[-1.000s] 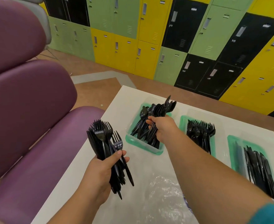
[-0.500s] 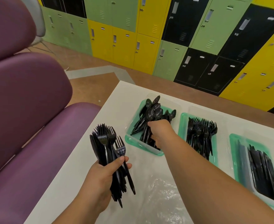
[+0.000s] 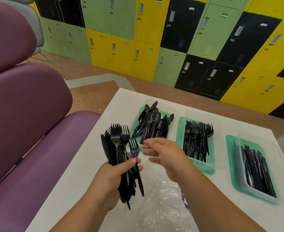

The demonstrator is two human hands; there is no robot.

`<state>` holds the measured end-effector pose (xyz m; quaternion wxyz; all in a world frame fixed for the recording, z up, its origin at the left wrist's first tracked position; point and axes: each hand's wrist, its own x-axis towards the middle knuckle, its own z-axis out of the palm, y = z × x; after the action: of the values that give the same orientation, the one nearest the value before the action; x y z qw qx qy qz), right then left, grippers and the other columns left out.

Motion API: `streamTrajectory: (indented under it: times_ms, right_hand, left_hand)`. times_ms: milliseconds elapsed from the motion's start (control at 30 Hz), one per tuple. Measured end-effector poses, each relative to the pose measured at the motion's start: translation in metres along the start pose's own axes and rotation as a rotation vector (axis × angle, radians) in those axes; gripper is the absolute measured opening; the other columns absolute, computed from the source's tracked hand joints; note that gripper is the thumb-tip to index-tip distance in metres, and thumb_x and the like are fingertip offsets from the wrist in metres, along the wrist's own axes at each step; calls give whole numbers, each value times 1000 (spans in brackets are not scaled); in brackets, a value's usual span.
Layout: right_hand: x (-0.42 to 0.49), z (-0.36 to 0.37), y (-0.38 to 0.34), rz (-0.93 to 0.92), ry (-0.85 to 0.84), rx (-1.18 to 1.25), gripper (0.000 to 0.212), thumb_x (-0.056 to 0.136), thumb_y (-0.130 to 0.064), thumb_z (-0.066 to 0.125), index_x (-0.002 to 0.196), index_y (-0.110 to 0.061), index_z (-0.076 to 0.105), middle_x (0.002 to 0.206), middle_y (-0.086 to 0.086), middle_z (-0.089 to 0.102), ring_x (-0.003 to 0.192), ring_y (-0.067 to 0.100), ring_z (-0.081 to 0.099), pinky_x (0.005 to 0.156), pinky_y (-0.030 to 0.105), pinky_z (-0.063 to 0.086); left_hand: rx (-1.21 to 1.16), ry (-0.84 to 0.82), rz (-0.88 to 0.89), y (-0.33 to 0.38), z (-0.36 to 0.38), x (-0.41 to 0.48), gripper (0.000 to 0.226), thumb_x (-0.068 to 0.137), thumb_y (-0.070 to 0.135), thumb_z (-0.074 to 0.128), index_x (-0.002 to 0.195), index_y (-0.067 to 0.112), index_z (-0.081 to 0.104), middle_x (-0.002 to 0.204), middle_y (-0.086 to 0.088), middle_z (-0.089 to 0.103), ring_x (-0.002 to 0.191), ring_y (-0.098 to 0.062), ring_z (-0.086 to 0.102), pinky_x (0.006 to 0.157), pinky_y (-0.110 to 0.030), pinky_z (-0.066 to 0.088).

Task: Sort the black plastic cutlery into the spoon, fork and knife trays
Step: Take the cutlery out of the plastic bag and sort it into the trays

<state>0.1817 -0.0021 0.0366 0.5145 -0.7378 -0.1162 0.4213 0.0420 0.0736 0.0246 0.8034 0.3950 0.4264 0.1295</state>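
Observation:
My left hand (image 3: 114, 180) grips a thick bundle of black plastic cutlery (image 3: 119, 148), mostly forks with tines up, over the table's left edge. My right hand (image 3: 164, 156) hovers just right of the bundle, fingers straight and spread, holding nothing. Three green trays stand in a row beyond: the spoon tray (image 3: 167, 113) with a pile of spoons (image 3: 152, 123), the fork tray (image 3: 179, 131) with forks (image 3: 197, 138), and the knife tray (image 3: 230, 148) with knives (image 3: 257, 168).
A white table (image 3: 91, 164) carries the trays; crumpled clear plastic wrap (image 3: 161, 203) lies near me. A purple padded seat (image 3: 29, 131) stands at the left. Yellow, green and black lockers (image 3: 171, 39) line the far wall.
My right hand let go of the spoons in the spoon tray and drew back toward the bundle, now with nothing in it. My left hand kept its grip on the bundle.

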Motion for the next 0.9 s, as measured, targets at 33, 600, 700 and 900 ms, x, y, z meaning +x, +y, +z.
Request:
streamTrajectory:
  times_ms: [33, 600, 700, 900]
  right_hand:
    - [-10, 1, 3, -8, -60, -25, 20, 96, -27, 53, 106, -18, 68, 99, -3, 72, 95, 13, 66, 89, 35, 54]
    - [-89, 10, 19, -146, 262, 429, 32, 101, -33, 37, 83, -11, 53, 52, 2, 46, 48, 17, 47, 52, 32, 43]
    - [-100, 6, 13, -121, 232, 390, 38, 90, -52, 53, 91, -14, 58, 55, -6, 35, 48, 11, 30, 48, 26, 27]
    - [-127, 11, 14, -239, 165, 101, 31, 77, -36, 76, 70, -19, 50, 60, -13, 47, 59, 8, 45, 54, 20, 32]
  left_hand:
    - [12, -25, 2, 1, 2, -3, 14, 82, 8, 67, 94, 5, 72, 89, -12, 76, 82, -22, 74, 67, -34, 52]
    - [167, -168, 101, -7, 21, -60, 5, 87, 0, 61, 91, -1, 64, 73, -11, 70, 69, -24, 70, 68, -32, 55]
    - [236, -186, 111, -11, 20, -65, 10, 84, 8, 67, 89, 5, 60, 63, -8, 57, 58, -21, 56, 64, -35, 47]
    - [481, -166, 278, -23, 26, -79, 26, 77, 12, 74, 96, 22, 61, 57, 2, 51, 54, -15, 46, 53, -28, 40]
